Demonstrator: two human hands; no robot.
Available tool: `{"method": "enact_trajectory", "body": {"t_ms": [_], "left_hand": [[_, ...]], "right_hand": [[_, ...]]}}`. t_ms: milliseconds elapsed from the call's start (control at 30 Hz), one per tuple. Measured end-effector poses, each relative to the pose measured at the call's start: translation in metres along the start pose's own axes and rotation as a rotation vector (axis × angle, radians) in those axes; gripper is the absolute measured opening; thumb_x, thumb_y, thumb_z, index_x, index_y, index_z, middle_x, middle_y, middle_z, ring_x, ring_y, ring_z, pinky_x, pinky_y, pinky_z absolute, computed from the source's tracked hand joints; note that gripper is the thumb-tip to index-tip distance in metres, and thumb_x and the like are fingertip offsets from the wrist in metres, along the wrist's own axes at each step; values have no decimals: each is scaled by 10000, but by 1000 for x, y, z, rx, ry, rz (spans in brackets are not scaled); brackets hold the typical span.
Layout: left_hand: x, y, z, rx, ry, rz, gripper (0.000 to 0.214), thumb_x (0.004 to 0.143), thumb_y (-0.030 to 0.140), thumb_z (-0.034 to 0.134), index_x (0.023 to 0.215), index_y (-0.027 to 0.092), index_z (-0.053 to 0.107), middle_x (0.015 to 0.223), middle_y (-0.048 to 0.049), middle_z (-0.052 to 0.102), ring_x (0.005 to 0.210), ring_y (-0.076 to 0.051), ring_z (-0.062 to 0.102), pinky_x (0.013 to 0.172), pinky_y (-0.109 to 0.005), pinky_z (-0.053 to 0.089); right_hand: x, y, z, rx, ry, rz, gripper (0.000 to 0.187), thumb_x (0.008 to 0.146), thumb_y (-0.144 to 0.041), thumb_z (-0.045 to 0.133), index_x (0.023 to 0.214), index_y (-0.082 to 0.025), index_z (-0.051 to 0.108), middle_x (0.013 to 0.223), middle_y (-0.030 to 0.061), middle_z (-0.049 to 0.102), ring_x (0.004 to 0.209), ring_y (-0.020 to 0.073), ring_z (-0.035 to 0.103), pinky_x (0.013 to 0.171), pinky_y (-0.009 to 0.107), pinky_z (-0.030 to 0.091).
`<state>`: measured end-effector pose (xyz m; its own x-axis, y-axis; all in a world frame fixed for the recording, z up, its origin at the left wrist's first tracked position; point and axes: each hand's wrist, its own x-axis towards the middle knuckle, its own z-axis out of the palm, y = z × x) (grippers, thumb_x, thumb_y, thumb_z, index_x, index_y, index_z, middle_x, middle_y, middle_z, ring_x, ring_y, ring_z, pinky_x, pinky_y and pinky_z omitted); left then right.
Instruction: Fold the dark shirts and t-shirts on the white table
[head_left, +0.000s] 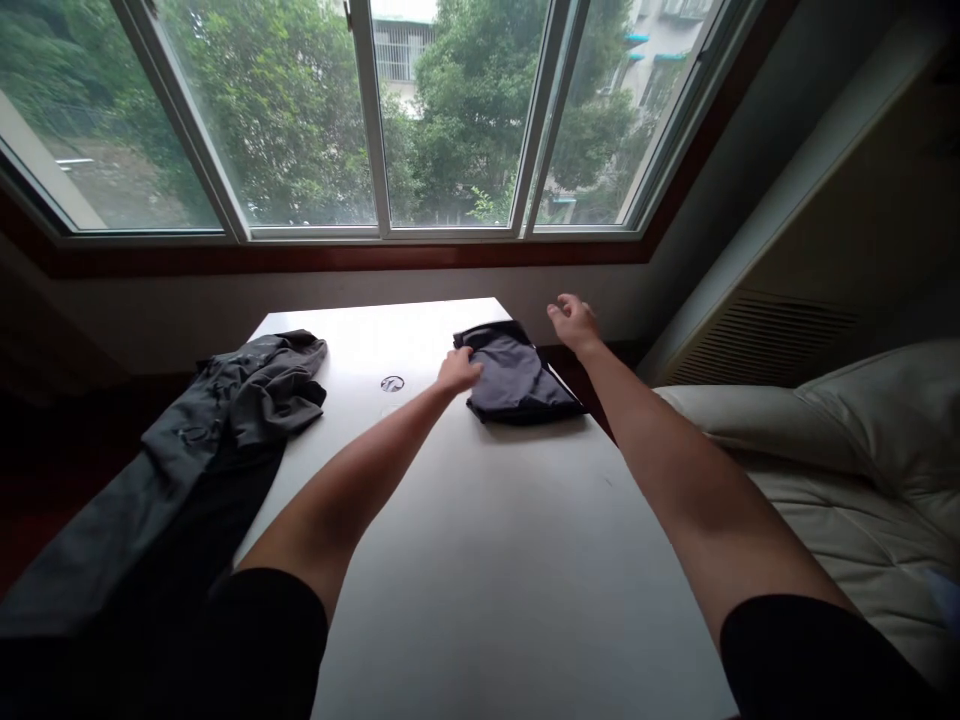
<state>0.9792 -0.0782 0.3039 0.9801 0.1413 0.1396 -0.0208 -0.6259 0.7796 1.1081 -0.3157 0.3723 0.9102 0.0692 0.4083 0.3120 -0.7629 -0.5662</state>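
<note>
On the far right part of the white table (480, 560) lies a folded dark grey garment (514, 375) with black edges; its exact kind does not show. My left hand (459, 370) is at its left edge, fingers curled and thumb against the cloth. My right hand (574, 322) is raised beyond the garment's right side, past the table edge. Its fingers are loosely bent and apart, with nothing in them. A crumpled grey garment (247, 400) is draped over the left side of the table and hangs down toward me.
A round dark mark (392, 384) is on the tabletop left of my left hand. Behind the table stand a wall and a window with a red-brown sill (360, 258). To the right are a pale padded sofa (840, 490) and a unit with a slatted vent (765, 335).
</note>
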Motion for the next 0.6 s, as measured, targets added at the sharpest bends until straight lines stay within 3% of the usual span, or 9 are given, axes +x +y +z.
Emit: {"method": "enact_trajectory", "body": {"t_ms": [100, 167, 233, 300, 367, 467, 600], "left_hand": [[-41, -23, 38, 85, -108, -38, 568, 896, 343, 651, 1405, 104, 571, 1439, -236, 578, 1316, -342, 576, 1113, -422, 427], [-58, -27, 55, 126, -148, -7, 593, 903, 346, 639, 1444, 120, 548, 1467, -214, 557, 1340, -320, 558, 1137, -400, 412], [-69, -28, 61, 153, -176, 44, 607, 903, 344, 638, 1466, 141, 536, 1500, -182, 532, 1373, -291, 528, 1174, -363, 374], [-77, -29, 56, 209, -210, 105, 614, 899, 351, 646, 1472, 158, 537, 1518, -161, 515, 1390, -280, 508, 1189, -344, 357], [-85, -34, 37, 312, -224, 172, 616, 910, 373, 636, 1485, 182, 526, 1541, -153, 490, 1404, -292, 486, 1187, -368, 359], [-96, -54, -14, 487, -166, 220, 585, 937, 387, 602, 1489, 214, 517, 1555, -149, 467, 1415, -325, 445, 1179, -433, 346], [-117, -101, -107, 761, -32, 13, 483, 923, 318, 601, 1396, 221, 581, 1476, -152, 532, 1380, -347, 438, 1176, -480, 286]], "right_hand": [[-41, 17, 43, -30, -150, -32, 374, 983, -381, 618, 1280, -166, 694, 1252, 151, 660, 1131, 239, 618, 1029, 331, 447], [-72, 26, 69, -117, -239, -78, 434, 993, -410, 586, 1355, -183, 664, 1345, 156, 634, 1221, 267, 595, 1067, 349, 438], [-98, 32, 90, -267, -333, -159, 498, 1017, -458, 525, 1451, -224, 595, 1485, 146, 553, 1358, 295, 507, 1137, 402, 389], [-115, 38, 104, -395, -371, -204, 511, 1049, -477, 437, 1504, -270, 542, 1579, 117, 470, 1469, 304, 383, 1195, 470, 306], [-123, 43, 111, -447, -385, -214, 520, 1063, -493, 381, 1523, -292, 517, 1612, 98, 433, 1504, 298, 323, 1209, 498, 265], [-124, 47, 114, -421, -349, -228, 521, 1056, -493, 389, 1497, -268, 549, 1592, 110, 461, 1483, 295, 345, 1198, 483, 268], [-129, 46, 115, -350, -212, -282, 458, 1026, -391, 436, 1385, -200, 649, 1475, 142, 580, 1408, 297, 429, 1165, 449, 293]]}}
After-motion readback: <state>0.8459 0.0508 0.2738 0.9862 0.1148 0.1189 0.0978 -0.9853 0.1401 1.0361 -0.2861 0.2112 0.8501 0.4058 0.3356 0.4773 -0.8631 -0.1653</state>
